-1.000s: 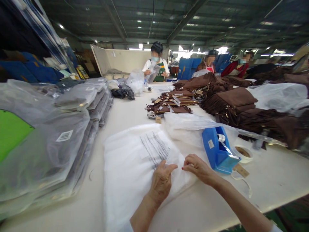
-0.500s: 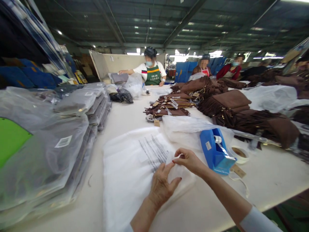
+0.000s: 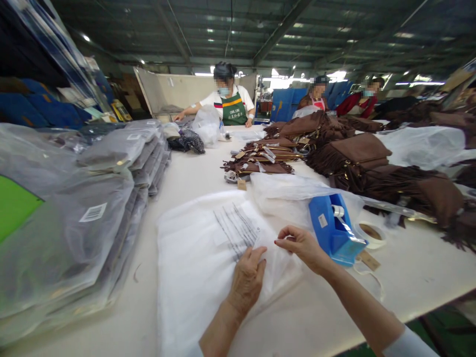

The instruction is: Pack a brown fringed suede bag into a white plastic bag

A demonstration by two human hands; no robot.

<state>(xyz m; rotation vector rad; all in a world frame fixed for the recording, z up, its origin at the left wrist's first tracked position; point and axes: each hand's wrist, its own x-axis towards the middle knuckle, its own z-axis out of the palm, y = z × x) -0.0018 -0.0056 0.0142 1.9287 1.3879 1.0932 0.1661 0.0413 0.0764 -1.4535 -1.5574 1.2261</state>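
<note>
A white translucent plastic bag [image 3: 186, 248] with lines of dark print lies flat on the table before me. My left hand [image 3: 247, 280] rests on its right part, below the print, with fingers stretched out over the film and the thumb close to them. Just to the right, my right hand [image 3: 299, 248] hovers over the bag's loose, see-through edge, thumb and forefinger pinched together. What sits between those fingertips is too small or clear to make out. Close beyond the right hand stands a blue tape dispenser [image 3: 327, 218].
Left, grey items in clear bags form a tall stack [image 3: 107, 213]. A tape roll [image 3: 372, 235] and brown tag [image 3: 369, 260] lie by the dispenser. Brown fringed bags [image 3: 357, 153] are piled at right, with clear plastic [image 3: 286, 191] before them. A co-worker [image 3: 232, 104] stands across the table.
My right hand has moved a little right, away from the left fingertips. My left hand has drawn slightly back, its thumb now closer to the fingers. The co-worker's outstretched arm has lowered.
</note>
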